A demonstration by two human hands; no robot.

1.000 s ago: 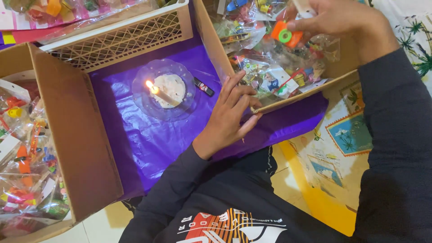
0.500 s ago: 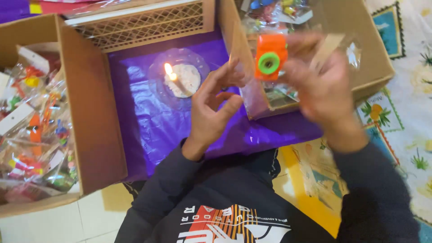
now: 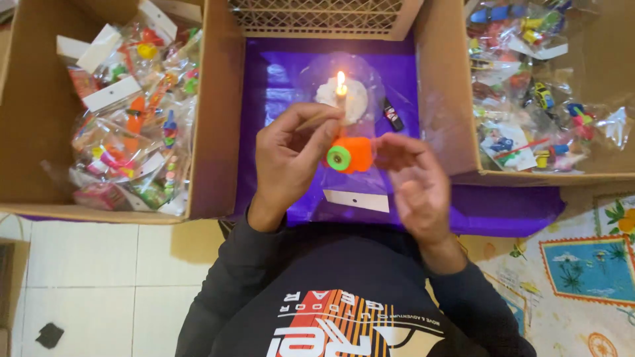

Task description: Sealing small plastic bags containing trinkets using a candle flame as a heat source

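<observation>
Left hand: the left hand [image 3: 291, 158] is curled, and its thumb and fingers pinch the top edge of a clear bag [image 3: 354, 178]. A thin stick-like thing pokes out by the fingertips; I cannot tell what it is.
Right hand: the right hand [image 3: 413, 185] is half open with bent fingers. Its fingertips touch the right side of the bag, next to the toy. It looks a bit blurry.
Toy: an orange toy [image 3: 354, 153] sits inside the bag. It is blocky, with a round green wheel on its front that has a dark hole in the middle.
Bag: see-through and shiny, with a white card strip [image 3: 356, 200] along its lower end. It is held up between both hands, over the purple sheet [image 3: 278, 73].
Candle: a small lit candle [image 3: 341, 89] stands on a white round thing, just behind the bag. Its flame is bright yellow.
Small black thing: a little black item [image 3: 393, 114] lies on the purple sheet, right of the candle.
Left box: a cardboard box [image 3: 218, 119] full of bagged, colourful toys.
Right box: another cardboard box [image 3: 443, 99], also with bagged toys inside.
Back: a lattice tray [image 3: 317, 13] sits behind the purple sheet.
Floor: white tiles on the left, a picture mat [image 3: 582, 264] on the right.
</observation>
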